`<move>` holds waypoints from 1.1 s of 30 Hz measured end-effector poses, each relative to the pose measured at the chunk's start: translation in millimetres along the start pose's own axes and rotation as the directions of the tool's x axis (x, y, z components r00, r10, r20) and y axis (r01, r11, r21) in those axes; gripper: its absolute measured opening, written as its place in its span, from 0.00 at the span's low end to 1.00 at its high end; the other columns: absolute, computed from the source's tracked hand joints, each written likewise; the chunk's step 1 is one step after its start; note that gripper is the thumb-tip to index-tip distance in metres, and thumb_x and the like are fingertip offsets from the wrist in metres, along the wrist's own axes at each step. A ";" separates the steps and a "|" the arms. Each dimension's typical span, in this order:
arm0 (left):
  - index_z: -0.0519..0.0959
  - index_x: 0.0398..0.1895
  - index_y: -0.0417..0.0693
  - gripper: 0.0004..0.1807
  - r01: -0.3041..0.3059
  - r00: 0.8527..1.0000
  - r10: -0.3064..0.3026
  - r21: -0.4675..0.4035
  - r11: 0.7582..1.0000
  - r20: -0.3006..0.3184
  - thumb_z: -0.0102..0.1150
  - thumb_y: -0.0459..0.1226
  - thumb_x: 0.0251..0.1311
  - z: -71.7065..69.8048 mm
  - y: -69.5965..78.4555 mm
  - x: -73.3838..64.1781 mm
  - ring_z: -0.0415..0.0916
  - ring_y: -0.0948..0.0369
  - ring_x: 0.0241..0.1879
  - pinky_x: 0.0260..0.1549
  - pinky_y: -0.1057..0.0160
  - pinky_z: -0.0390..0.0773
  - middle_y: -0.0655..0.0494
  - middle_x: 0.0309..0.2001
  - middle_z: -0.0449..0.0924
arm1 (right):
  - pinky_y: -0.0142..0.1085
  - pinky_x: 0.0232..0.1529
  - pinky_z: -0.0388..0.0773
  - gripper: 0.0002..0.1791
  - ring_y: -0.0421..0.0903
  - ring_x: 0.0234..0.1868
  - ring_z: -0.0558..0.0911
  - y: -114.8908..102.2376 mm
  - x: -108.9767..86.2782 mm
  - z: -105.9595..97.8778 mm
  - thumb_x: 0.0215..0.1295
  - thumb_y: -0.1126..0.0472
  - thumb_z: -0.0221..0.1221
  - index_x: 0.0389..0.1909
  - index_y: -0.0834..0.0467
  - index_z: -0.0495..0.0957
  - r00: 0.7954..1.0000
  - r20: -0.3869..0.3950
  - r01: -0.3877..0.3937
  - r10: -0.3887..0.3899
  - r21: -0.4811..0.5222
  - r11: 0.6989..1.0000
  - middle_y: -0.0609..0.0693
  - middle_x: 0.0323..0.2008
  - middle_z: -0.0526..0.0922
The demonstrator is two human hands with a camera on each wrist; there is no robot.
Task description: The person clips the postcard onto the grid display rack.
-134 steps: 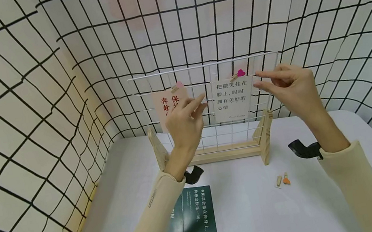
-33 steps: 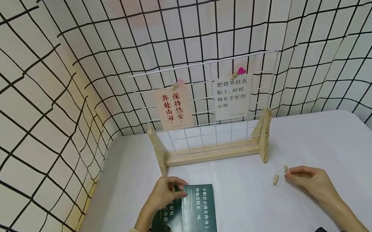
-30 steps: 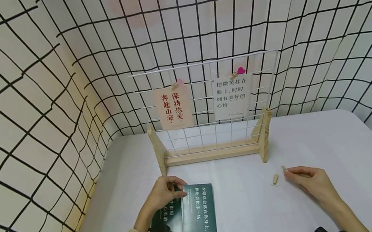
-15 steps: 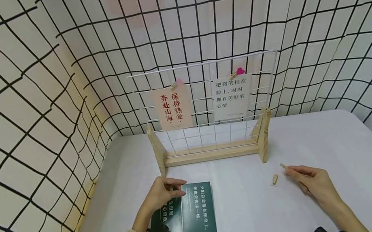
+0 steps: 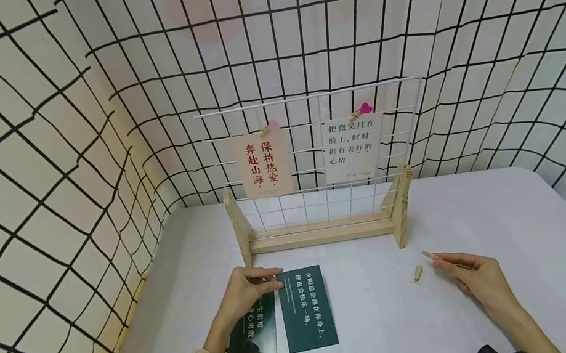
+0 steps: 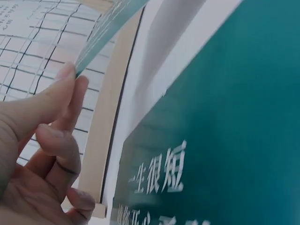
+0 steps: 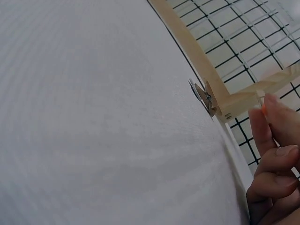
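My left hand (image 5: 243, 292) pinches the upper left corner of a dark green card (image 5: 308, 310) with white writing; in the left wrist view this card (image 6: 108, 35) is raised at a slant between thumb and fingertip. Another green card (image 5: 264, 329) lies on the table under that hand, partly covered by it. On the right, my right hand (image 5: 470, 270) pinches a small wooden clothespin (image 5: 428, 254) between thumb and finger. A bit of orange shows at its fingertips in the right wrist view. A second clothespin (image 5: 418, 274) rests on the white tablecloth just left of this hand.
Behind the hands stands a white wire grid in a wooden stand (image 5: 321, 237). A pink card (image 5: 266, 167) and a white card (image 5: 350, 149) hang on it, each by a heart clothespin. Black wire mesh (image 5: 318, 52) encloses the back and sides.
Earlier both hands were up at the hanging cards; they came down to the green cards and the clothespins. Just now the left hand has shifted the green card rightward and away from the other.
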State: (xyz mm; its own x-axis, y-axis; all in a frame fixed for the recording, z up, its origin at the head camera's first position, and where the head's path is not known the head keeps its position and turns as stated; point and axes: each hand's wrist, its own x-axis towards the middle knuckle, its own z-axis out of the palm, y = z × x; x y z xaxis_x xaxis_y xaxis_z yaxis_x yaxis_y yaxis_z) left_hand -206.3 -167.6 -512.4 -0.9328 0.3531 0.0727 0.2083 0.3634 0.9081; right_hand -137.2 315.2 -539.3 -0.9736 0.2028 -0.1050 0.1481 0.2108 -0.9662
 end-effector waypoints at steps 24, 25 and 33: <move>0.89 0.46 0.39 0.14 0.035 0.877 -0.209 -0.375 0.926 -0.433 0.76 0.34 0.57 -2.5 6.0 0.6 0.72 0.64 0.21 0.30 0.69 0.75 0.57 0.33 0.91 | 0.34 0.17 0.67 0.22 0.32 0.16 0.63 -15.0 4.1 11.3 0.69 0.49 0.68 0.56 0.60 0.85 0.997 0.072 0.032 -0.025 -0.101 0.994 0.31 0.31 0.85; 0.89 0.46 0.38 0.14 0.028 0.870 -0.214 -0.389 0.921 -0.445 0.75 0.34 0.58 -2.9 6.4 1.0 0.72 0.64 0.22 0.30 0.69 0.74 0.59 0.33 0.91 | 0.34 0.17 0.66 0.22 0.33 0.16 0.63 -18.8 3.8 13.1 0.69 0.50 0.67 0.56 0.60 0.85 0.996 0.089 0.037 -0.029 -0.095 0.995 0.32 0.31 0.85; 0.88 0.49 0.37 0.14 0.003 0.809 -0.291 -0.491 0.871 -0.511 0.73 0.33 0.61 -5.1 10.1 5.7 0.71 0.65 0.22 0.25 0.71 0.70 0.67 0.29 0.89 | 0.35 0.19 0.59 0.18 0.36 0.19 0.58 -64.4 7.1 44.7 0.69 0.56 0.68 0.53 0.63 0.86 0.969 0.219 0.125 -0.113 -0.038 0.991 0.29 0.30 0.85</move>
State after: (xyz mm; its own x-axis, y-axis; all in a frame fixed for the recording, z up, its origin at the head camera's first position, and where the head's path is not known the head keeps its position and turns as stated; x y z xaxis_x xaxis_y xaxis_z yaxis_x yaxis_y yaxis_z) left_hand -211.0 -166.3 -500.7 -0.9655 -0.2603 0.0057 0.0343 -0.1057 0.9938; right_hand -161.4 260.3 -488.3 -0.9984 -0.0368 -0.0438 0.0322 0.2710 -0.9620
